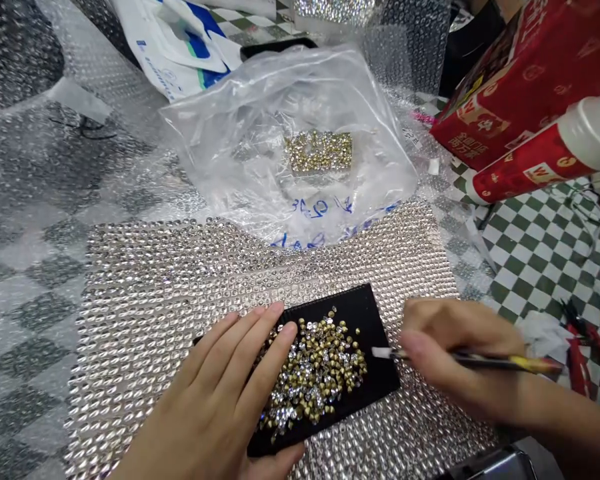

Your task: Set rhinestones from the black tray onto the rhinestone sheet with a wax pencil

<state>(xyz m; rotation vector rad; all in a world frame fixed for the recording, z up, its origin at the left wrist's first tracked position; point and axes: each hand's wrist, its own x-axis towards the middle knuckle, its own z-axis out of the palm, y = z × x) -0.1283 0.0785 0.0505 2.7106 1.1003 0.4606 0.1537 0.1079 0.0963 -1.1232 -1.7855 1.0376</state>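
Note:
My left hand (210, 393) lies across the left part of a flat black tray (380, 367); its fingers reach toward the far edge and its thumb rests at the near edge, gripping the tray. Heaped on the tray are many loose gold-backed clear rhinestones (325, 363), some partly hidden under my fingers. Closed around a thin paintbrush (480, 361) with a pale flat tip, my right hand (455, 347) is just right of the tray. The brush tip points left over the tray's right side, apart from the stones. Beneath lies a sheet covered in rows of silvery rhinestones (130, 333).
Behind the sheet, a clear plastic bag (240, 140) bears a pile of gold rhinestones (320, 152). A wipes pack (175, 47) is at back left. A red bag (530, 73) and red-and-white cup (540, 157) stand right, with red-handled pliers (577, 360) nearer.

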